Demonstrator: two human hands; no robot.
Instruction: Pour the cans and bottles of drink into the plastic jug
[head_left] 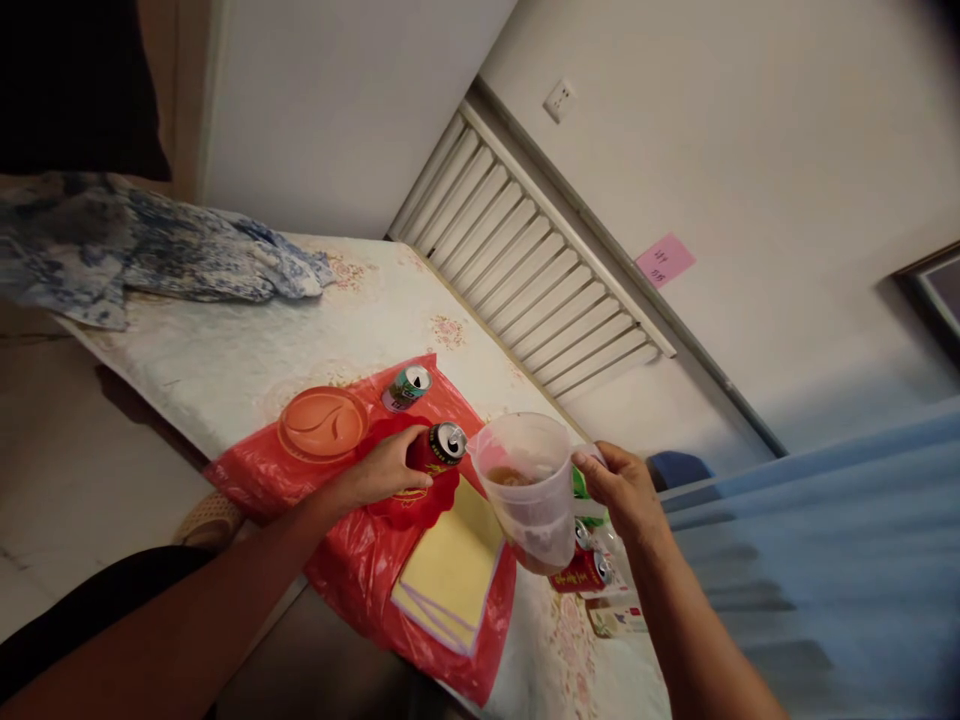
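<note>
Left hand (391, 466) wrapped around can (438, 449), top exposed, over red plastic sheet (352, 570). Right hand (626, 490) gripping jug (529, 505) by handle; body left of grip, spout just beside can's rim.

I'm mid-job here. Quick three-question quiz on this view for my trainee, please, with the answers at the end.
1. Which hand holds the handle of the jug?
2. True or false: the yellow cloth lies on the red plastic sheet.
3. What is the left hand gripping?
A) a spoon
B) a can
C) the blue curtain

Key:
1. The right hand.
2. True.
3. B.
</note>
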